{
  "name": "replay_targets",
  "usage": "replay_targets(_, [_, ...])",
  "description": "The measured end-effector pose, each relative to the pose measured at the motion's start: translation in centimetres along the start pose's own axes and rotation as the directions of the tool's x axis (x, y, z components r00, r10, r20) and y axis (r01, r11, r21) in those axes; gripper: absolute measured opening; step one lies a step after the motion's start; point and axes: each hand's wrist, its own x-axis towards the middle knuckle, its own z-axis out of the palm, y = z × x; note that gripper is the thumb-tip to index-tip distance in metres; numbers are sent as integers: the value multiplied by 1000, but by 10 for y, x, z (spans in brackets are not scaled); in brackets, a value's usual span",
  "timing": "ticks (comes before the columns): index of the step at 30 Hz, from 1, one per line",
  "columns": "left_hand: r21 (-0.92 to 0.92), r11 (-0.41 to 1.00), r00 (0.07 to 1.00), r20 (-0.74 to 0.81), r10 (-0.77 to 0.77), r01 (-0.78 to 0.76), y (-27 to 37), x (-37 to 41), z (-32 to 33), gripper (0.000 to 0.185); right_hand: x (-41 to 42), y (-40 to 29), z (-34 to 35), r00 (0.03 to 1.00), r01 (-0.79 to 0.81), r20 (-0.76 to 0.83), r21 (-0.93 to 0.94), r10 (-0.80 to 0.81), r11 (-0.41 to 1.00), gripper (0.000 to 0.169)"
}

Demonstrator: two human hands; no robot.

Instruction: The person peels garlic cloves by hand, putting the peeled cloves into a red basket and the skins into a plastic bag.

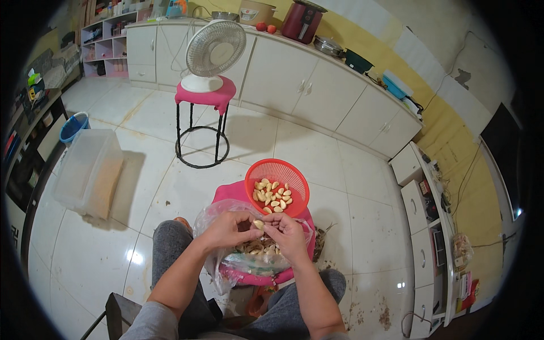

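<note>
A pale garlic clove (258,224) is held between the fingertips of my left hand (231,229) and my right hand (284,233). Both hands are over a clear plastic bag (212,255), which lies open with garlic cloves and dry skins (261,247) inside. Just beyond my fingers, a red plastic colander (297,176) holds several peeled garlic cloves (272,193). Bag and colander rest on a stool with a pink cover (229,192), between my knees.
A white fan (216,51) stands on another pink-covered stool (206,95) ahead. To the left are a translucent plastic bin (87,170) and a blue bucket (74,126). White cabinets (280,72) line the far wall, with drawers (420,255) at the right. Debris (384,314) lies on the tiles.
</note>
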Motion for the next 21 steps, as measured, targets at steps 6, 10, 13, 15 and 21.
replay_targets(6, [-47, 998, 996, -86, 28, -32, -4, 4, 10, 20, -4, -6, 5, 999, -8, -40, -202, 0, 979, 16])
replay_targets(10, [5, 990, 979, -147, 140, -141, -5, 4, 15, 24, -7, -20, 12, 1000, 16, -12, -461, -25, 887, 27])
replay_targets(13, [-104, 983, 976, -169, 135, -154, -4, 4, 20, 28, -8, -20, 14, 998, 53, 4, -445, -57, 894, 28])
replay_targets(15, [-97, 983, 970, -200, 134, -156, -3, 4, 25, 29, -8, -27, 18, 999, -33, -21, -377, 27, 925, 28])
replay_targets(21, [68, 990, 941, -311, 136, -121, -3, 6, 36, 35, -8, -15, 24, 946, 223, -86, -533, -314, 816, 21])
